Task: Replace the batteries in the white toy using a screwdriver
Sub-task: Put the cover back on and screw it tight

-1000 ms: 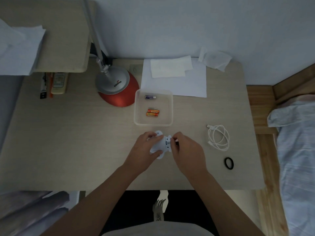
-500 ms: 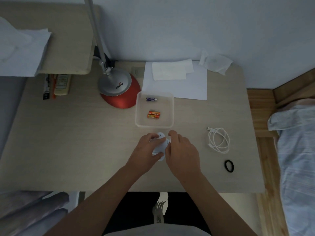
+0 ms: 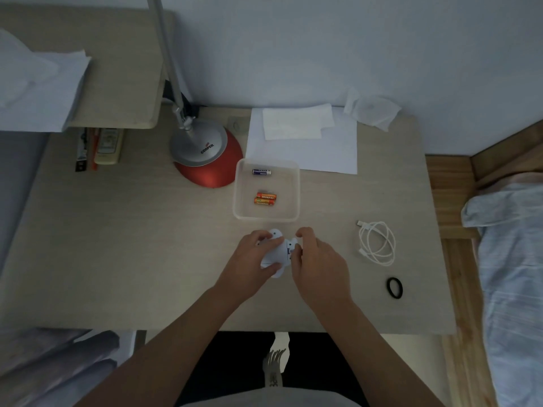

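Fingers (image 3: 258,240) of the left hand (image 3: 249,259) wrap the toy (image 3: 274,254) from its left side, thumb pressed along the near edge, holding it against the desk (image 3: 147,245). The right hand (image 3: 318,259) curls over the toy's right end, its fingertips (image 3: 296,249) pinched at a small dark spot there; whether they grip a battery, a cover or only the toy's edge is too small to tell. No screwdriver can be made out in either hand or on the desk. Just beyond the fingertips sits a clear tray (image 3: 295,171), holding two orange batteries (image 3: 265,198) side by side at its middle and one blue battery (image 3: 261,172) farther back. Beyond the tray lies paper (image 3: 323,154); beyond and left of the left hand stands a lamp (image 3: 205,154). Right of the right hand, well apart, lie a coiled cable (image 3: 377,242) and, nearer the person, a black ring (image 3: 394,287). Judged step: work at the battery compartment, either seating or lifting a cell, or fitting the cover. The next move calls for a steady left-hand hold while the right fingertips finish at the compartment; a reach to the tray, if needed, is short and straight ahead. Polarity and cover alignment appear the main risks.
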Demonstrator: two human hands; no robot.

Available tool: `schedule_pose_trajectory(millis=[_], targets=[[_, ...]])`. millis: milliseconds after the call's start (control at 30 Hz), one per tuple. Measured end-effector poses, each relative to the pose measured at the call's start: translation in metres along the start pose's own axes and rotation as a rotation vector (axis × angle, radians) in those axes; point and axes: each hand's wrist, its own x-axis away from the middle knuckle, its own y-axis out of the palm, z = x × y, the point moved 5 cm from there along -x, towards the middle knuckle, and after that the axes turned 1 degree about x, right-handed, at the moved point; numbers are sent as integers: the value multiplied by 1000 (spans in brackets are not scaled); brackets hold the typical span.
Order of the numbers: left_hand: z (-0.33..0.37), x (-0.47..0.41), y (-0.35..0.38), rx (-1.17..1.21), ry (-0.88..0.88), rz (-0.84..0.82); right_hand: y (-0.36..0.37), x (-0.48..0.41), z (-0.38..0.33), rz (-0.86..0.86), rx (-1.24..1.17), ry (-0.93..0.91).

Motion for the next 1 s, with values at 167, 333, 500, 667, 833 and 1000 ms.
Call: schedule_pose_trajectory(millis=[167,333,500,667,833,1000], targets=[[-2,1,-1,10,-2,-3,-3,2,-4,-15,-134,6],[-2,1,0,21,-9,-6,-1,0,-1,-11,-16,-3],[-1,0,0,4,-2,-1,-1,-3,2,-10,69,27],[-1,0,-1,9,-10,4,-2,-2,0,-69,-116,33],[-2,-1,-1,18,-6,1,0,-2,0,-51,-74,23],[-3,-2,0,11,3,-13,1,-6,4,-57,-2,47]])
